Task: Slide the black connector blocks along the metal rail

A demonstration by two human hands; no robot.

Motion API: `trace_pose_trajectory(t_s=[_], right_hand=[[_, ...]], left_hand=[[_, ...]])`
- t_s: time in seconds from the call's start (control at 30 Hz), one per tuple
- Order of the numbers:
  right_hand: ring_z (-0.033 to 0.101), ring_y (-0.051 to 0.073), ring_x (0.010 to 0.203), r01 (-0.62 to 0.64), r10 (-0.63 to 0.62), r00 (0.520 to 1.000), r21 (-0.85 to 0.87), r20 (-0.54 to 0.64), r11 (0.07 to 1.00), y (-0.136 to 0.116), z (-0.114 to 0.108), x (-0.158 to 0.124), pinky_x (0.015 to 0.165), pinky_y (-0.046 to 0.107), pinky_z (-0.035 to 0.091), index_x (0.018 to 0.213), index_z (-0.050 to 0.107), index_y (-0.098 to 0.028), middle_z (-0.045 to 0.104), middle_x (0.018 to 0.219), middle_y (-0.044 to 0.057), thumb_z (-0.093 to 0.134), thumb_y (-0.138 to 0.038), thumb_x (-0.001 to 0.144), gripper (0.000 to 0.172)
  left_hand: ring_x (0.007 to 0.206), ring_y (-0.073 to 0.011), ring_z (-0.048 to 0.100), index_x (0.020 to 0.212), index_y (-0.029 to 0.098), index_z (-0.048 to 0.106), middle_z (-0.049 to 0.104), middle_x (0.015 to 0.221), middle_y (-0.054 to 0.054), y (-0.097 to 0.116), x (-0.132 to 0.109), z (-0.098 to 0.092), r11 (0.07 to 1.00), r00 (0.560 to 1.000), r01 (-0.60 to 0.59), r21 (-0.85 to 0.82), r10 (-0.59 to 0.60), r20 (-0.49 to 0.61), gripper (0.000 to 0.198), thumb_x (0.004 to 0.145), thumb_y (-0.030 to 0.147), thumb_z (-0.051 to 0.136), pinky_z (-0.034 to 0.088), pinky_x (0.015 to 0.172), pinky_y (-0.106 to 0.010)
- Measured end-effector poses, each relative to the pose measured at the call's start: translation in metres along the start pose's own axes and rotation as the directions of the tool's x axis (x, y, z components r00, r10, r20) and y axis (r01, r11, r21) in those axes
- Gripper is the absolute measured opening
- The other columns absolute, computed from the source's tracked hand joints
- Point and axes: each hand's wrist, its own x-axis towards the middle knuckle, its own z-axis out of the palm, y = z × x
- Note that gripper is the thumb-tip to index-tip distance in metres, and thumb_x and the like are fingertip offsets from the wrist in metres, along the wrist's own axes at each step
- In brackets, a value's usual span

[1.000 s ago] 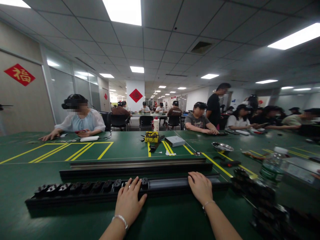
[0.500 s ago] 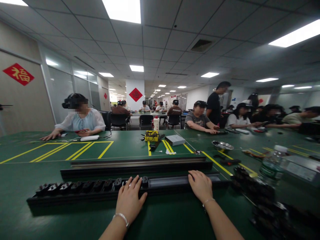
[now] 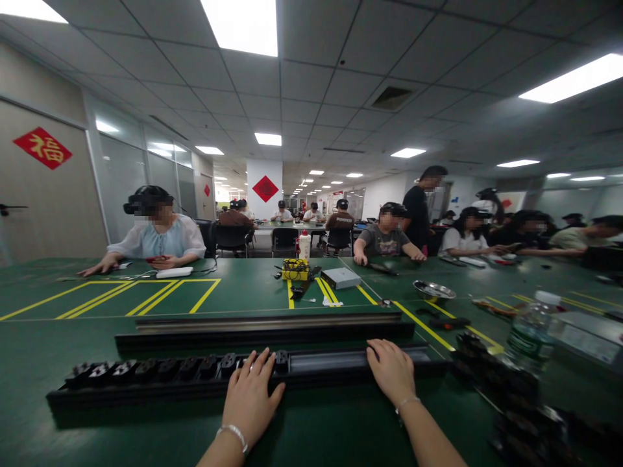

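Note:
A long black rail [image 3: 331, 363] lies across the green table [image 3: 311, 428] in front of me, its left half filled with several black socket modules [image 3: 160, 370]. My left hand [image 3: 250, 399] rests flat on the rail near the last module, fingers spread. My right hand [image 3: 392, 371] lies on the rail's bare right part, fingers curled over its edge. A second black rail [image 3: 265, 327] lies parallel just behind.
A heap of loose black modules [image 3: 511, 389] and a water bottle [image 3: 530, 331] sit at the right. A metal dish [image 3: 433, 289], grey box [image 3: 341, 277] and yellow item [image 3: 296, 268] lie farther back. Other people sit around the far side.
Both hands stay on the rail. The view has tilted slightly, so everything sits a little lower in the picture. A person opposite has moved their arms.

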Motion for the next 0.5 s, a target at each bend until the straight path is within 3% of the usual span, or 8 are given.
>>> trace_pose_trajectory(t_s=[0.5], right_hand=[[0.042,0.019,0.118,0.015,-0.016,0.999,-0.015,-0.031,1.0,0.0023,0.0041,0.0019,0.096,0.039,0.027,0.11,0.061,-0.027,0.058,0.12,0.0,0.028,-0.039,0.085,0.043]], left_hand=[[0.132,-0.0229,0.026,0.131,0.028,0.041,0.035,0.143,0.001,0.0009,-0.0005,-0.0023,1.0,1.0,-0.001,0.021,0.001,0.005,0.054,0.079,0.043,0.038,0.026,0.103,-0.043]])
